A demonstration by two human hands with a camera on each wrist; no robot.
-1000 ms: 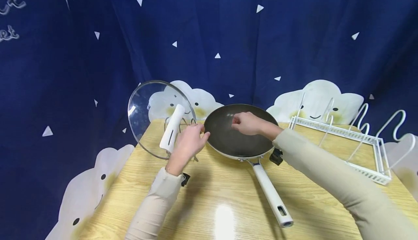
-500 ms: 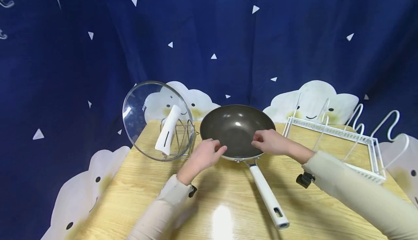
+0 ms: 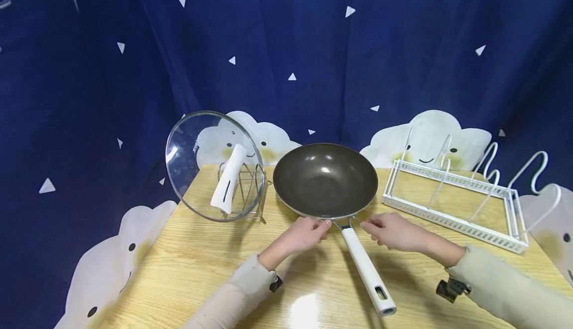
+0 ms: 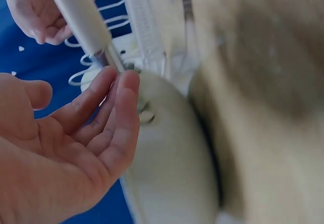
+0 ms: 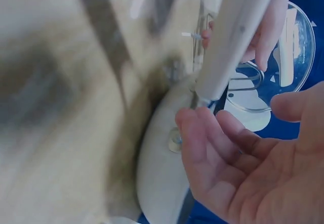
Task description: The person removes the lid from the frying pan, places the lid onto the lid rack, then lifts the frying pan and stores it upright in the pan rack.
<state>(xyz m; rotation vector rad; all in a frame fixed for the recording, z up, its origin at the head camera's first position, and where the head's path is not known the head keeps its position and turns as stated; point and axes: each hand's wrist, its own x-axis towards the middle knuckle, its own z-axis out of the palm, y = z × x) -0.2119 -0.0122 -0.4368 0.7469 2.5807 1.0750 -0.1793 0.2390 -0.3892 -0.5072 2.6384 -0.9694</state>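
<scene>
A dark-lined frying pan (image 3: 324, 182) with a white handle (image 3: 366, 268) sits mid-table in the head view, handle towards me. My left hand (image 3: 301, 237), holding nothing, is at the near rim, left of the handle's base. To the right of the handle is my right hand (image 3: 400, 232), also holding nothing, its fingers loosely bent. In the left wrist view, the left fingertips overlap the handle joint beside the pan's pale outer wall (image 4: 167, 148). The right wrist view has the right fingers (image 5: 194, 138) bent with the thumb apart, just below the handle (image 5: 235, 37).
A glass lid (image 3: 190, 142) with a white grip (image 3: 230, 180) stands tilted in a wire stand (image 3: 255, 214) on the left. On the right lies a white rack (image 3: 456, 225) with upright wavy dividers. A blue curtain (image 3: 268, 31) hangs behind the wooden table (image 3: 201, 264).
Both hands have come back towards me: the right from over the pan to right of its handle, the left from beside the lid to the pan's near rim. The pan has stayed in place.
</scene>
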